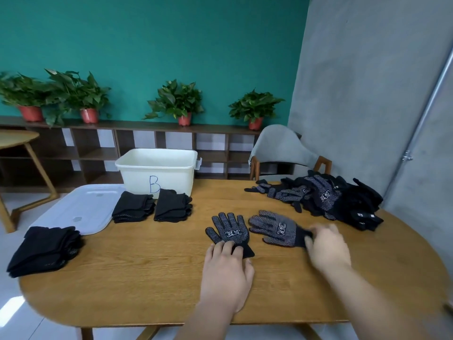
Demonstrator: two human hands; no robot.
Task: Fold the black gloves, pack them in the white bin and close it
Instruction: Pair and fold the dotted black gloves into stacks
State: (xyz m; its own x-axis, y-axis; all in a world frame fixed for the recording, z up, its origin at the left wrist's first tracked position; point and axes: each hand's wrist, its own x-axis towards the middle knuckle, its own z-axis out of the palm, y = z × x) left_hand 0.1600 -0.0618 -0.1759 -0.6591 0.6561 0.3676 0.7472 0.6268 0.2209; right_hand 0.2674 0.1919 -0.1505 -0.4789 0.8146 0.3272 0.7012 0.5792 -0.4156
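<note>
On the table (pixel 147 278) before us, our left hand (pixel 226 268) presses flat, fingers straight, on the cuff of one black glove (pixel 229 231), while our right hand (pixel 327 246) pinches the cuff of a second glove (pixel 274 229) just beside it. Beyond both hands the white bin (pixel 157 173) stands uncovered, well apart.

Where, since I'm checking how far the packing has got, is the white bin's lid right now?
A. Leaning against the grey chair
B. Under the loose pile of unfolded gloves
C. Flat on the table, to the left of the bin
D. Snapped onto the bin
C: the white lid lies flat on the table, to the left of the white bin, whose top is open.
</note>
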